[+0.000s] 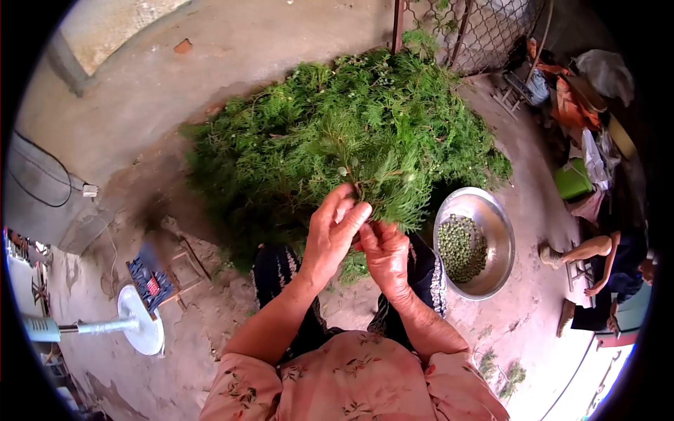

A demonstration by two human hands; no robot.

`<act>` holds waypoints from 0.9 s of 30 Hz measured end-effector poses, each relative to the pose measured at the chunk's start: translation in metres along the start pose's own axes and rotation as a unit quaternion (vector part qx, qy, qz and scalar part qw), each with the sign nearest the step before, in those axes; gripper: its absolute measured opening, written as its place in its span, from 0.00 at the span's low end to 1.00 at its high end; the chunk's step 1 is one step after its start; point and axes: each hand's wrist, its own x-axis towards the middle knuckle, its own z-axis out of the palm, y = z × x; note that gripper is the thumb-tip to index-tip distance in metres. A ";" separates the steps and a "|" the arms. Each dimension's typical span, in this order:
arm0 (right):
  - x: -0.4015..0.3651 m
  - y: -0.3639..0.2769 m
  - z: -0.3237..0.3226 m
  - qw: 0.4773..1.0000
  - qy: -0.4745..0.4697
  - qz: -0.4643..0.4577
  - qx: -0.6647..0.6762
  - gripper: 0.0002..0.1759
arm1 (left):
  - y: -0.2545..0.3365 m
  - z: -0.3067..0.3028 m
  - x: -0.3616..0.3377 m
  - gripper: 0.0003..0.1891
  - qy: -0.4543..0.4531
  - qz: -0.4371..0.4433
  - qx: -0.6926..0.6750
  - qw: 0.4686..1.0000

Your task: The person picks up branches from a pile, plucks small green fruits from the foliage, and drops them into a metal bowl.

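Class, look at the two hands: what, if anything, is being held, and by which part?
A leafy green sprig, pinched near its stem end by the left hand; the right hand is at its base too, but that grip is partly hidden.

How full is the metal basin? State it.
Partly full: small green pieces cover part of the metal basin, while bare metal shows at its upper end and right side. Their depth cannot be told.

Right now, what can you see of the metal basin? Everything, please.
The metal basin is round, silvery and shiny, with sloping walls and a thin rim. It sits open side up on the floor, right of the patterned trouser leg; whether they touch is unclear. Small round green berries cover part of its bottom.
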 end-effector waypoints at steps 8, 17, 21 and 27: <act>-0.052 -0.018 -0.022 0.987 -0.111 -0.099 -0.068 0.05 | 0.013 -0.002 -0.050 0.21 0.059 0.119 -0.074 0.988; -0.076 -0.078 -0.062 0.965 0.000 -0.261 -0.025 0.16 | 0.042 -0.007 -0.105 0.22 0.095 0.022 0.066 0.993; -0.078 -0.076 -0.050 0.943 -0.001 -0.320 -0.086 0.17 | 0.046 -0.012 -0.124 0.21 0.075 -0.002 0.128 0.989; -0.081 -0.075 -0.050 0.981 -0.009 -0.194 -0.030 0.09 | 0.035 -0.025 -0.146 0.21 -0.002 0.002 0.071 0.997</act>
